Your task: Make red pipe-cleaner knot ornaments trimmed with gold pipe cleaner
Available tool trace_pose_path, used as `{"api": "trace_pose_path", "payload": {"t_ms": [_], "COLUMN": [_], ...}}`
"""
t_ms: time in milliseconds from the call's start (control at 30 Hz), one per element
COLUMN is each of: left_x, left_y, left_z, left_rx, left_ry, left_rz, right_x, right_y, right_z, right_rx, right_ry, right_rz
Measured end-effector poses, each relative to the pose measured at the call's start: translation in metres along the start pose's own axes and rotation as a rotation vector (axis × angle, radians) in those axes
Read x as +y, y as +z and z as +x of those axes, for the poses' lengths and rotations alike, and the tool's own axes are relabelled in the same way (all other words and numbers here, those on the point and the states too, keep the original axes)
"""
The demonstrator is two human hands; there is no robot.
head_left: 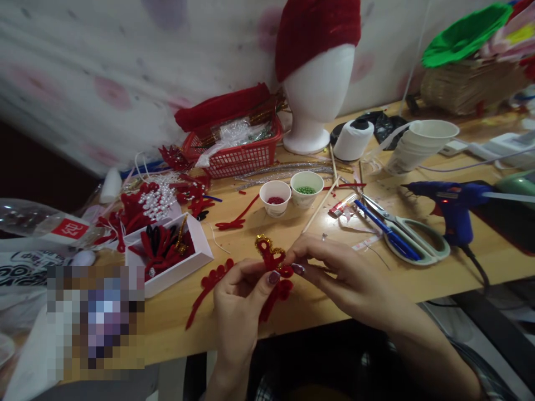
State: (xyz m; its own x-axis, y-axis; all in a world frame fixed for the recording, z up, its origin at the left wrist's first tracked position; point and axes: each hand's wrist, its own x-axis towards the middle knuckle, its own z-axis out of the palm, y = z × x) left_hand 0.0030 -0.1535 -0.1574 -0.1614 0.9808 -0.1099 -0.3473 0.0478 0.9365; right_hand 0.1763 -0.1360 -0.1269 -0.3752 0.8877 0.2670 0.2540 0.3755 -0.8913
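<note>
Above the front of the table, my left hand (239,298) pinches a looped red pipe cleaner ornament (271,258) edged with gold tinsel. My right hand (340,273) has thumb and index finger closed on the ornament's right edge, where a gold strand trails under the fingers. Below the hands lies a red curled pipe cleaner piece (281,295), partly hidden by my left hand. Another scalloped red piece (214,277) rests to the left. Past the fingers stand a paper cup of red beads (275,207) and a paper cup of green beads (307,184).
At right are scissors (430,238), a blue pen (387,228) and a blue glue gun (453,206) with its light on. A white box (179,273) of red and black pieces sits left. Behind are a red basket (242,159), a foam head (315,89) and a thread cone (354,140).
</note>
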Motion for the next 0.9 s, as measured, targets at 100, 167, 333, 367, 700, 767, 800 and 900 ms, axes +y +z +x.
{"api": "trace_pose_path", "payload": {"t_ms": [100, 167, 333, 367, 700, 767, 800, 900], "left_x": [-0.001, -0.001, 0.000, 0.000, -0.004, -0.006, -0.006, -0.007], "left_y": [-0.004, -0.005, -0.006, -0.006, -0.011, -0.012, -0.012, -0.012], "left_z": [-0.001, -0.002, -0.001, -0.001, 0.003, 0.003, 0.003, 0.004], "left_rx": [-0.016, -0.017, -0.013, -0.008, 0.021, 0.032, 0.037, 0.048], "left_ry": [0.061, 0.075, 0.092, 0.093, 0.071, 0.059, 0.053, 0.048], "left_rz": [0.101, 0.138, 0.174, 0.183, 0.182, 0.174, 0.168, 0.141], "right_x": [0.001, 0.002, 0.001, 0.001, -0.001, -0.001, -0.001, -0.001], "right_y": [0.000, 0.000, -0.001, -0.001, 0.004, 0.006, 0.008, 0.010], "right_z": [0.001, 0.001, 0.000, 0.000, 0.002, 0.002, 0.001, 0.000], "right_rx": [-0.002, -0.005, -0.018, -0.016, -0.005, 0.007, 0.008, 0.005], "right_ry": [0.011, 0.005, -0.016, -0.016, -0.061, -0.077, -0.079, -0.068], "right_rz": [-0.007, -0.009, -0.015, -0.021, -0.111, -0.150, -0.162, -0.160]}}
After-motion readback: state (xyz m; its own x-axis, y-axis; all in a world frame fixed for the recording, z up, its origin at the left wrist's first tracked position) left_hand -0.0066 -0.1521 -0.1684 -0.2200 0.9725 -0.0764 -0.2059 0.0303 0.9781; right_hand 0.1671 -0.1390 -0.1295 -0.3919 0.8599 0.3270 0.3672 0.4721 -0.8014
